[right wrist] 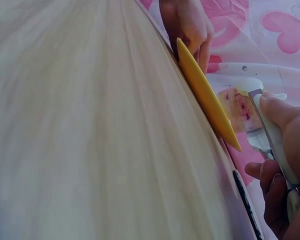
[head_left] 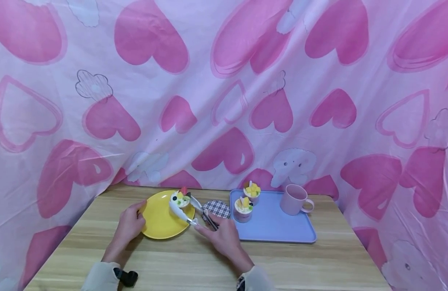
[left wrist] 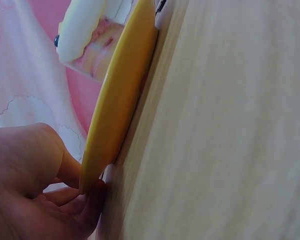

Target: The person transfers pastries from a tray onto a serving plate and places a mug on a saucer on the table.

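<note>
My left hand (head_left: 131, 221) pinches the left rim of a yellow plate (head_left: 157, 224); in the left wrist view the thumb is above the rim and fingers (left wrist: 96, 200) are beneath it. My right hand (head_left: 225, 235) holds metal tongs (right wrist: 276, 142) with white tips. Between those tips is a small fruit-topped dessert cup (head_left: 180, 199), over the right part of the plate. Its clear side (right wrist: 239, 111) shows red and yellow inside, close over the plate in the right wrist view.
Right of the plate lies a checked round coaster (head_left: 217, 208), partly behind my right hand. Beyond it, a blue tray (head_left: 275, 231) bears two more fruit-topped cups, one in front (head_left: 243, 213) and one behind (head_left: 252, 190), plus a pink mug (head_left: 293, 200). A heart-patterned curtain (head_left: 224, 101) borders the wooden table.
</note>
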